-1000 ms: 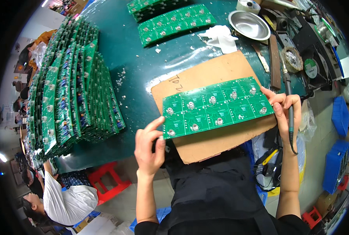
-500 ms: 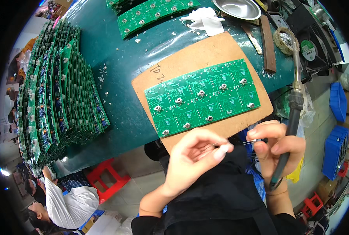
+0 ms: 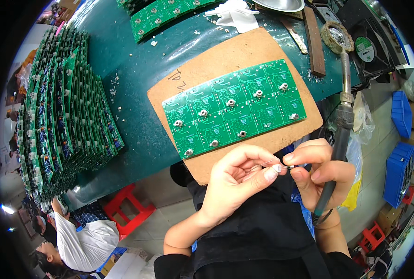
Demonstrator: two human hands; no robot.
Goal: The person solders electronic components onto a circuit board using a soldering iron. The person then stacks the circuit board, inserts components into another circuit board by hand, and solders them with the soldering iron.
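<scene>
The board [image 3: 221,123] lies flat on the brown pad [image 3: 225,65], posts upward, neither hand touching it; the pad sits at the desk's [image 3: 135,76] near edge and juts past it. Nine of the board's ten cells carry a metal post [image 3: 231,102]; the tenth, second from the right in the row along the board's near edge, has none, only a few small bright marks; so, as I judge it, nine cells are done and one is left. The stack [image 3: 67,121] along the desk's left edge and the loose boards [image 3: 170,18] toward its far edge bear fittings too; which of these are finished I cannot tell.

Just off the pad's near edge, the left hand [image 3: 237,179] has thumb and forefinger drawn narrow on a thin wire [image 3: 266,162]; the right hand [image 3: 322,174] pinches a small part [image 3: 289,167] by its fingertips, all but meeting the left's, and cradles the iron [image 3: 341,144] as well; whether wire and part are joined I cannot tell.

As for writing, dark handwriting [image 3: 175,79] marks the pad by its left corner; fine white print covers the board's cells, too small to read; a round green label [image 3: 366,49] sits on the black fan [image 3: 367,66] toward the desk's right edge, its print unreadable; I make out no brand.
</scene>
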